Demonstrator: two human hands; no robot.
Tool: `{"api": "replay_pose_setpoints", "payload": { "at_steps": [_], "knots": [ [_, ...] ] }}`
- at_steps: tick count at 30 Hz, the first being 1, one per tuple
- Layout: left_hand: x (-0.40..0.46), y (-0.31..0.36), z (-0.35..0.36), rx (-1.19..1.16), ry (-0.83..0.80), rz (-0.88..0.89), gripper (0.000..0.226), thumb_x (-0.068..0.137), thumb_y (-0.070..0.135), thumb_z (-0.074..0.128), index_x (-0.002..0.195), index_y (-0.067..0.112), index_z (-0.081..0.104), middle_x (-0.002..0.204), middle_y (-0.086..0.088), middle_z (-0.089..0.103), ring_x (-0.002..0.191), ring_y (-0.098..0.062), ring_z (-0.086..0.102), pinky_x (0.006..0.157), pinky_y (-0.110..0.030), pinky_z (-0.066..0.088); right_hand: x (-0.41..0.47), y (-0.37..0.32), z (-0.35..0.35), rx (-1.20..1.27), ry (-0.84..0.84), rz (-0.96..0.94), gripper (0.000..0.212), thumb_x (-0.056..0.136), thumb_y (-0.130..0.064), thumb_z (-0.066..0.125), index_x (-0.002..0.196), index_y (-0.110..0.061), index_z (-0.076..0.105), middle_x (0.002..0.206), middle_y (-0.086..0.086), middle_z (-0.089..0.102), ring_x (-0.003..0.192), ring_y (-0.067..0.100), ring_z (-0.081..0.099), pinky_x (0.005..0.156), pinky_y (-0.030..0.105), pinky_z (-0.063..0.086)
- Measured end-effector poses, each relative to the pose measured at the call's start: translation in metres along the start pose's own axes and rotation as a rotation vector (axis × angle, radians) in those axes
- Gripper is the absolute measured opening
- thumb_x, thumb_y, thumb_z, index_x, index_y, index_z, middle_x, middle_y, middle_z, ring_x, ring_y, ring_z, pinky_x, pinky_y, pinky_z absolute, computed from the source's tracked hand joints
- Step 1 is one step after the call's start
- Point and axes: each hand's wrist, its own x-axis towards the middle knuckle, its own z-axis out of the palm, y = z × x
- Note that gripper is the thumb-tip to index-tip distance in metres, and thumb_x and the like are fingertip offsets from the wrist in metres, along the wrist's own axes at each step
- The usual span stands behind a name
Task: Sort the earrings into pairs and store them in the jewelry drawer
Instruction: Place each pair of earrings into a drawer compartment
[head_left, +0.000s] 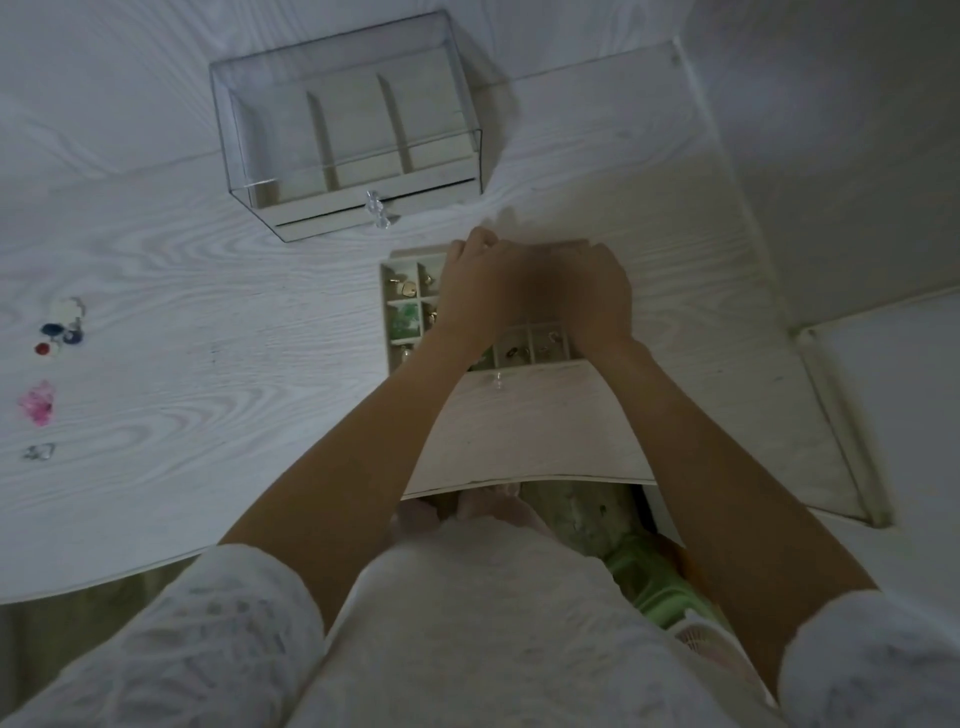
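Observation:
A beige jewelry drawer tray (387, 317) with small square compartments lies on the white desk in front of me, holding gold and green earrings (405, 314). My left hand (485, 291) and my right hand (592, 296) are held together over its far half, fingers curled and backs up. What the fingers hold is hidden. The clear acrylic jewelry box (348, 130) stands behind the tray, its drawers with crystal knobs (376, 208) pushed in. Loose earrings lie at the far left: a blue and red cluster (60, 332), a pink one (37, 402), a silver one (39, 451).
The white wood-grain desk (208, 312) stretches left. A wall (831, 130) and a white ledge (883, 364) close the right side. The desk's front edge curves near my body, with a green object (649, 577) on the floor below.

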Motion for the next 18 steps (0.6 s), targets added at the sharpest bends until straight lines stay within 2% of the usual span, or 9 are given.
{"api": "replay_pose_setpoints", "payload": {
  "at_steps": [2, 6, 12, 16, 18],
  "knots": [
    [-0.003, -0.004, -0.002, 0.012, -0.001, -0.007, 0.032, 0.076, 0.029, 0.07, 0.106, 0.017, 0.065, 0.097, -0.002, 0.07, 0.099, -0.028, 0.053, 0.081, -0.037, 0.038, 0.001, -0.006, 0.002, 0.013, -0.01, -0.002, 0.02, 0.091, -0.018, 0.054, 0.106, -0.012, 0.067, 0.103, 0.009, 0.068, 0.098, 0.026, 0.054, 0.07, 0.026, 0.033],
    [-0.016, -0.021, -0.007, 0.03, 0.017, -0.03, 0.034, 0.073, 0.031, 0.072, 0.104, 0.019, 0.067, 0.093, 0.0, 0.071, 0.096, -0.028, 0.055, 0.078, -0.038, 0.04, -0.005, -0.022, 0.007, 0.068, -0.042, -0.065, 0.022, 0.089, -0.012, 0.054, 0.108, -0.012, 0.068, 0.103, 0.011, 0.069, 0.096, 0.029, 0.057, 0.075, 0.031, 0.042],
    [-0.046, -0.055, -0.02, 0.024, 0.055, -0.096, 0.031, 0.071, 0.03, 0.072, 0.1, 0.02, 0.068, 0.089, 0.0, 0.071, 0.094, -0.028, 0.056, 0.076, -0.037, 0.04, -0.012, -0.056, 0.031, 0.096, -0.114, -0.132, 0.026, 0.087, -0.006, 0.054, 0.111, -0.009, 0.066, 0.102, 0.016, 0.064, 0.096, 0.032, 0.053, 0.073, 0.03, 0.035],
    [-0.058, -0.08, -0.032, -0.007, 0.051, -0.19, 0.028, 0.078, 0.03, 0.068, 0.105, 0.021, 0.066, 0.097, -0.002, 0.071, 0.101, -0.029, 0.053, 0.081, -0.038, 0.038, -0.015, -0.08, 0.044, 0.096, -0.161, -0.237, 0.023, 0.084, -0.004, 0.058, 0.105, -0.007, 0.067, 0.1, 0.016, 0.063, 0.097, 0.032, 0.052, 0.071, 0.02, 0.025],
    [-0.062, -0.088, -0.041, -0.096, 0.051, -0.236, 0.025, 0.083, 0.027, 0.063, 0.107, 0.02, 0.066, 0.101, -0.003, 0.07, 0.104, -0.029, 0.052, 0.084, -0.038, 0.037, -0.017, -0.091, 0.045, 0.111, -0.142, -0.288, 0.021, 0.083, -0.002, 0.058, 0.1, -0.006, 0.068, 0.099, 0.016, 0.064, 0.095, 0.033, 0.053, 0.073, 0.02, 0.03]
  ]
}}
